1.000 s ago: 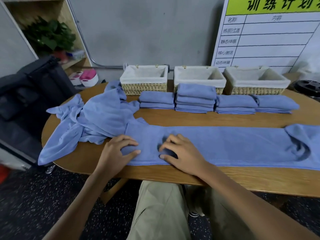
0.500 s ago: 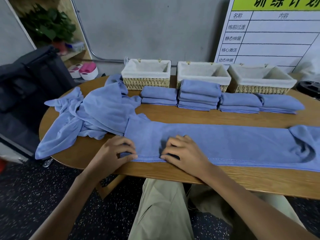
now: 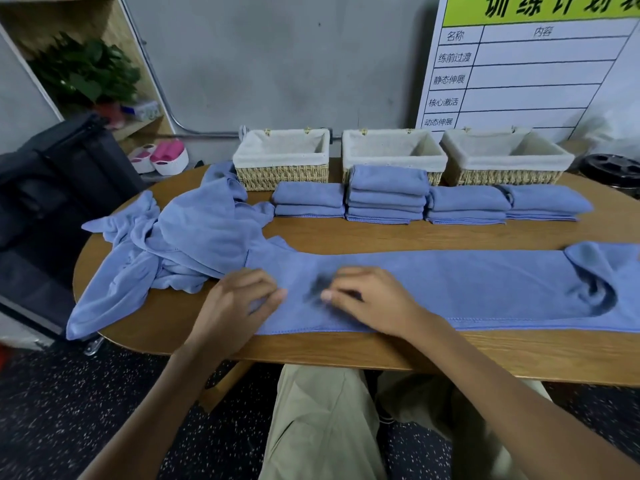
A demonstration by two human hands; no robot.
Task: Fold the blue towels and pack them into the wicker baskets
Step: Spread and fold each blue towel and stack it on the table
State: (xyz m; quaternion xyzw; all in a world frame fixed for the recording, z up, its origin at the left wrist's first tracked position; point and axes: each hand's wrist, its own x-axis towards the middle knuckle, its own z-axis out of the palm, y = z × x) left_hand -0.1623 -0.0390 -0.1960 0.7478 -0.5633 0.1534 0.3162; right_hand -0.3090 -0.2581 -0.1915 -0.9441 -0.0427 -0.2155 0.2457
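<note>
Both forearms are bare, with no sleeves in sight. The left hand (image 3: 239, 303) and right hand (image 3: 375, 299) wear nothing. Loose khaki trousers (image 3: 322, 420) cover the legs

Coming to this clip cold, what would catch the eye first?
A long blue towel stretches along the near edge of the oval wooden table, with the left hand and right hand on it. Behind it, folded blue towel stacks line up before three lined wicker baskets.
</note>
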